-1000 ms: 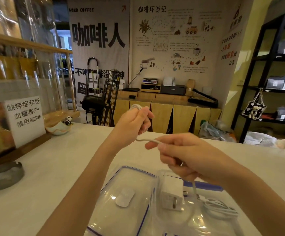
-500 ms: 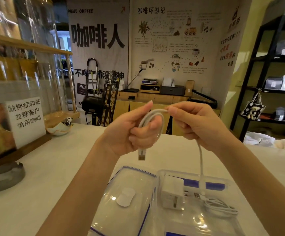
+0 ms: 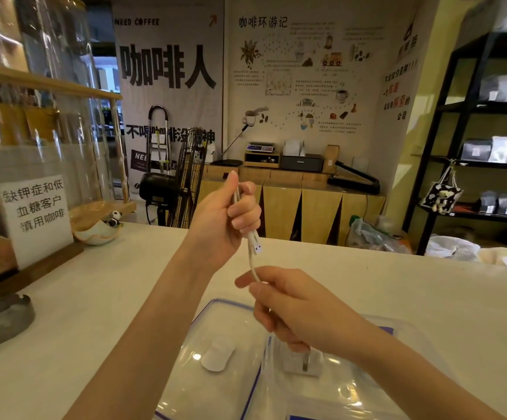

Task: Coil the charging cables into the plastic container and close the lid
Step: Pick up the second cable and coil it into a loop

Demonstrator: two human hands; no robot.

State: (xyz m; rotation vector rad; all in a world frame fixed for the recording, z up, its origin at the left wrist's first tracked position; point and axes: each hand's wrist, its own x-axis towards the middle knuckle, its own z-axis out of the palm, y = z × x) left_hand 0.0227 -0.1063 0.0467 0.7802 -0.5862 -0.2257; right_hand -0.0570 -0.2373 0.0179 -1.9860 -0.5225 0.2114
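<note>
My left hand [image 3: 228, 219] is raised above the counter, shut on loops of a white charging cable [image 3: 251, 259] whose USB plug hangs just below the fist. The cable runs down into my right hand [image 3: 294, 307], which pinches it lower, above the clear plastic container [image 3: 352, 389]. A white charger plug [image 3: 305, 360] lies inside the container, partly hidden by my right hand. The clear lid [image 3: 224, 328] with a blue rim lies flat to the container's left.
On the white counter [image 3: 109, 298] stand a paper sign on a wooden stand [image 3: 36, 218], a small bowl with a panda figure [image 3: 99, 233] and a dark ashtray [image 3: 2, 319] at the left. Black shelves [image 3: 473, 165] rise at the right.
My right hand has dropped from beside the left hand to below it, sliding down the cable. My left hand stays raised and holds the loop narrower, with the plug still hanging down.
</note>
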